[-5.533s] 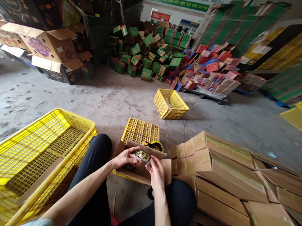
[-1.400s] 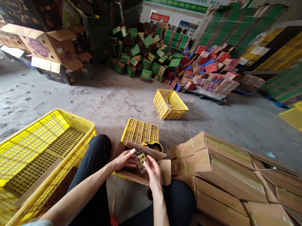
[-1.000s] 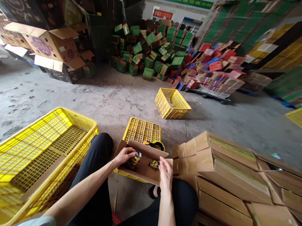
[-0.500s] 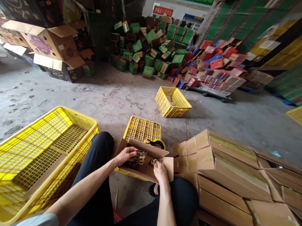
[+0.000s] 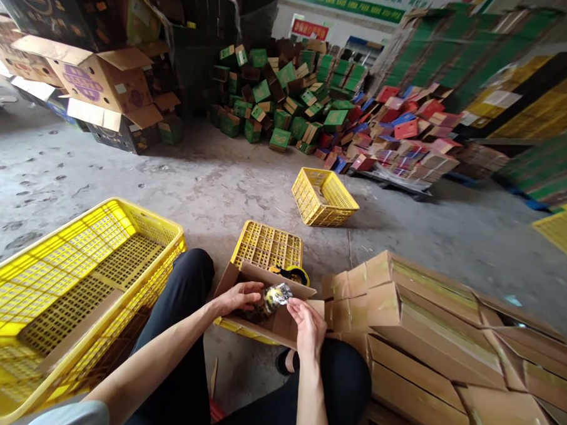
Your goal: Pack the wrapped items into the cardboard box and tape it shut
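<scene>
Between my knees, an open cardboard box (image 5: 302, 318) rests on an upturned yellow crate (image 5: 268, 243). My right hand (image 5: 310, 326) pinches the end of a shiny clear plastic packet (image 5: 278, 294) with yellow and black contents, tilted over the box. I cannot make out exactly what is inside it. Over the box's left side, my left hand (image 5: 241, 297) has its fingers stretched toward the packet. Other dark and yellow packed items lie partly hidden beneath that hand. Behind the box, on the crate, sits a yellow and black tape dispenser (image 5: 294, 274).
A large yellow crate (image 5: 172, 229) with a cardboard strip stands at my left. Stacked cardboard boxes (image 5: 438, 326) are close at my right. Ahead is a smaller yellow crate (image 5: 325, 202). Farther back are piled green cartons (image 5: 283, 112) and red and blue cartons (image 5: 404, 127).
My right hand has lifted a packet from the box's right side and drawn it toward the middle. My left hand's fingers have come away from the packed items and straightened.
</scene>
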Demonstrator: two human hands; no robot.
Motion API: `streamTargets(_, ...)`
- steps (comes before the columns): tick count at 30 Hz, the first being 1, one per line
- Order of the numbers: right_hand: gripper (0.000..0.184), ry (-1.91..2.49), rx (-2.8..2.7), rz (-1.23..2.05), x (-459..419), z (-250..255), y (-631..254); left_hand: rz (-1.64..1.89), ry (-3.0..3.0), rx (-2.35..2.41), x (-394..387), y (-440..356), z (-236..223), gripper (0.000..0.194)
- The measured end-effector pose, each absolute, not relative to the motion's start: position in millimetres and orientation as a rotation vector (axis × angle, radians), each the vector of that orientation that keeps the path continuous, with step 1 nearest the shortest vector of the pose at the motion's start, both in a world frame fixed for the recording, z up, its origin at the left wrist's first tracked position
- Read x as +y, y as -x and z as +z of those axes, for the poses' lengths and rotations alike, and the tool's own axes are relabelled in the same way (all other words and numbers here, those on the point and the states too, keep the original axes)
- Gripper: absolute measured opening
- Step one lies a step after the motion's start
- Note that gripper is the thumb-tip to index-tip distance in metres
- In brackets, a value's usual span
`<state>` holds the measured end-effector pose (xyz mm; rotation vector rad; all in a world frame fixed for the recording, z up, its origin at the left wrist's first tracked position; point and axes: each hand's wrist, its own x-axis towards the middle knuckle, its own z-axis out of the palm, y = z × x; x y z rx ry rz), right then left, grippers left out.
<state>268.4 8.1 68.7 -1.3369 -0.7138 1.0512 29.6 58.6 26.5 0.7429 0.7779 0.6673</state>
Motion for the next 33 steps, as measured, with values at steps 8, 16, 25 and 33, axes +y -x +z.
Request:
streamTargets(8,0.026,1.142,-0.623,1.212,6.4,73.7,-262.6,0.639,-0.756,0.616,56.6,-32.2,40.1,0.062)
streamTargets(16,0.058,1.300,-0.711,1.220,7.3,73.1,-249.9,0.763,-0.771,0.677,56.7,-32.6,49.6,0.058)
streamTargets(25,0.053,1.371,-0.770,1.210,7.7,67.6,-251.3,0.812,-0.716,0.705,58.4,-35.1,45.5,0.057)
streamTargets(33,0.049,1.369,-0.775,1.180,8.6,62.1,-250.8,0.831,-0.645,0.727,59.2,-36.5,46.6,0.053)
